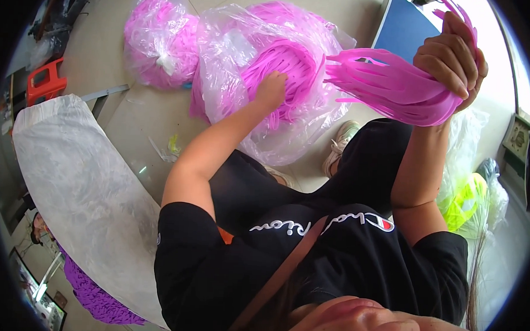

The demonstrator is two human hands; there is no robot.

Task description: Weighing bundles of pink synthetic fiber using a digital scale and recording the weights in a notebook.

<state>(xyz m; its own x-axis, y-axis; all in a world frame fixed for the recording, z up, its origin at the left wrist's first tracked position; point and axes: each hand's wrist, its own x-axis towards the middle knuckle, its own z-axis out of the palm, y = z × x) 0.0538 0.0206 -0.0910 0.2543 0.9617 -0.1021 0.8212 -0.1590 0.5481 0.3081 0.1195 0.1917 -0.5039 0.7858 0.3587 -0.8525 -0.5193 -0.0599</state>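
Observation:
My right hand [452, 61] is raised at the upper right, its fingers wrapped round a bundle of glossy pink rubbery strips [390, 88]. The strips loop below the fist and their loose ends fan out to the left; a few more stick up above it. Lower and to the left, my left hand [271, 91] reaches into an open clear plastic bag [220, 97]. Its fingers are curled against the pile of pink strips [291, 70] inside. The fingertips are hidden, so what they pinch cannot be made out.
Another clear bag of pink strips [161, 42], tied shut, lies on the tiled floor beyond. A grey-white board or tabletop [84, 159] stands at my left, with an orange stool [46, 82] past it. Bright yellow-green material in plastic [467, 202] sits at my right, below a blue panel [405, 36].

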